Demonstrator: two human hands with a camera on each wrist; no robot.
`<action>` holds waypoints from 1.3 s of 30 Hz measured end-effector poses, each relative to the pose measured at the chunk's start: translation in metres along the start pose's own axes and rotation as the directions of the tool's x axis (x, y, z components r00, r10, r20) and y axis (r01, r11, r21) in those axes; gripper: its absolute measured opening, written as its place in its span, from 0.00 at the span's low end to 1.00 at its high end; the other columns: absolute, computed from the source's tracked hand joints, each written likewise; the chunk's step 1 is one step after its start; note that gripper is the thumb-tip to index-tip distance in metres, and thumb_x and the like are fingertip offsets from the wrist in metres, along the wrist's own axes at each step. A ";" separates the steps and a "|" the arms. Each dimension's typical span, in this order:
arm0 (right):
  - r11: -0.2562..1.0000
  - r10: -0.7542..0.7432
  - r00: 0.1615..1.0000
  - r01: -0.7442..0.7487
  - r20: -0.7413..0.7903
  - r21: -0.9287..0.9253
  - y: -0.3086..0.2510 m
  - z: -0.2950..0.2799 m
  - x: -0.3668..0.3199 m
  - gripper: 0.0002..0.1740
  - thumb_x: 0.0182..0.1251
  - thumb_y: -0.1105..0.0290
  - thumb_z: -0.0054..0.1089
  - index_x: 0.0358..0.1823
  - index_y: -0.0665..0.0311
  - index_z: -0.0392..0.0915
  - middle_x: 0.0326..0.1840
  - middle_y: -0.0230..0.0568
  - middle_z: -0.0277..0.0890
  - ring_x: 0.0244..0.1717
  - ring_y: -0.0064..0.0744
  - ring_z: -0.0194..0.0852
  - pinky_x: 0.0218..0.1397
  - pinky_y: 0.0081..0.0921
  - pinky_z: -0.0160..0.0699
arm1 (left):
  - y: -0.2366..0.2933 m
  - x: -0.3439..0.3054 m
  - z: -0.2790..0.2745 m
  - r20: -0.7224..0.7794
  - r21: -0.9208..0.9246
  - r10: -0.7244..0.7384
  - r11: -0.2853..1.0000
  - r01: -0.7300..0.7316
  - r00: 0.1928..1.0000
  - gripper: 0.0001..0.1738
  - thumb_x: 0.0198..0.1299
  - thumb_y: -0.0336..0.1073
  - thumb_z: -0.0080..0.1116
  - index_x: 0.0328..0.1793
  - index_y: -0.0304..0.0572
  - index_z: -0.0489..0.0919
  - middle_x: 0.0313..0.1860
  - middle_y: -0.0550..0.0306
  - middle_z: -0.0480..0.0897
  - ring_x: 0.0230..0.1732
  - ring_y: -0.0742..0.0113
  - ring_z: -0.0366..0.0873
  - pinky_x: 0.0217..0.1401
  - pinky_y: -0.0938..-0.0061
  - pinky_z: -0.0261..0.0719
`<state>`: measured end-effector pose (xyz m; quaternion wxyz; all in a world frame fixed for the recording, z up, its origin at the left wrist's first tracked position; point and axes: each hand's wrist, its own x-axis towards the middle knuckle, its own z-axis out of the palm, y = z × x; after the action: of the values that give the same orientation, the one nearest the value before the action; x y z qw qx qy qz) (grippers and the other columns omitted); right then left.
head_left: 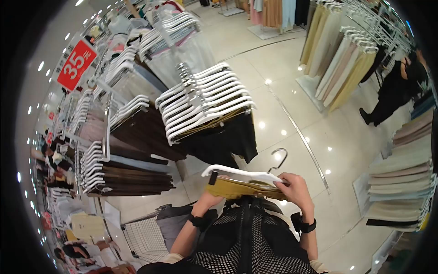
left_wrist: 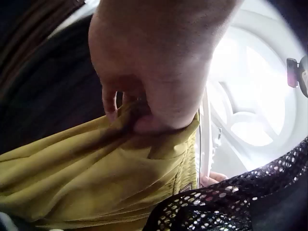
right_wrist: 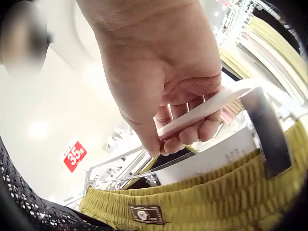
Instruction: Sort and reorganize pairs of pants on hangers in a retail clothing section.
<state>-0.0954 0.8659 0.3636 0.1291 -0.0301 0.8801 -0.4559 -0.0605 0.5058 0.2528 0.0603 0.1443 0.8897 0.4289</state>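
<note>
A clothing shop: trousers hang on white hangers point(head_left: 207, 98) along metal racks, a red price sign point(head_left: 76, 65) reads 35, a wire shopping cart point(head_left: 145, 237) stands near the racks, and spotlights reflect in the glossy tiled floor point(head_left: 292, 137).

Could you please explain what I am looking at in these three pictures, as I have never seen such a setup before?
There is no robot here: a person works with two bare hands and wears three cameras. The largest picture comes from the head, looking forward and down; the other two come from the wrists, each showing its own hand closely.

The left hand grips a mustard garment near its elastic waistband. The right hand pinches the white hanger it hangs from.

There is no work table; the garment is held up in front of the body. Around it are clothes racks, a shopping cart and a red "35" sign.
</note>
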 end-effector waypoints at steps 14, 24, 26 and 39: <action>0.991 -0.132 0.902 0.110 -0.412 -0.075 0.012 -0.145 0.050 0.12 0.63 0.68 0.78 0.42 0.69 0.89 0.26 0.44 0.81 0.26 0.31 0.75 0.34 0.31 0.74 | 0.113 0.072 -0.049 0.055 -0.106 -0.100 0.989 0.106 0.993 0.11 0.76 0.27 0.59 0.58 0.36 0.88 0.49 0.52 0.93 0.53 0.62 0.92 0.60 0.68 0.87; 0.922 -0.244 0.908 0.107 -0.342 -0.372 0.013 -0.257 0.215 0.22 0.61 0.61 0.74 0.41 0.77 0.83 0.22 0.53 0.70 0.25 0.36 0.72 0.36 0.40 0.74 | 0.051 0.073 -0.091 -0.170 -0.164 -0.204 0.971 0.177 0.964 0.11 0.75 0.27 0.58 0.55 0.36 0.89 0.49 0.50 0.93 0.51 0.57 0.93 0.56 0.67 0.87; 0.906 -0.266 0.909 0.123 -0.320 -0.405 0.001 -0.264 0.264 0.23 0.61 0.59 0.72 0.41 0.78 0.83 0.21 0.52 0.70 0.25 0.35 0.72 0.36 0.41 0.74 | 0.043 0.089 -0.102 -0.204 -0.103 -0.161 0.984 0.142 0.966 0.11 0.75 0.27 0.58 0.55 0.37 0.89 0.48 0.50 0.92 0.50 0.55 0.92 0.55 0.67 0.86; 0.818 -0.315 0.941 0.334 0.121 -0.469 -0.155 -0.136 0.537 0.29 0.73 0.50 0.68 0.39 0.78 0.82 0.21 0.41 0.69 0.26 0.28 0.65 0.33 0.39 0.70 | 0.040 0.114 -0.214 -0.651 -0.091 -0.058 0.996 -0.001 0.757 0.10 0.66 0.17 0.59 0.46 0.34 0.89 0.40 0.50 0.91 0.41 0.57 0.90 0.48 0.68 0.86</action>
<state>-0.6586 0.7923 0.4570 0.0548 -0.2192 0.9450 -0.2363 -0.2104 0.4045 0.4194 -0.2405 -0.0303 0.8378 0.4892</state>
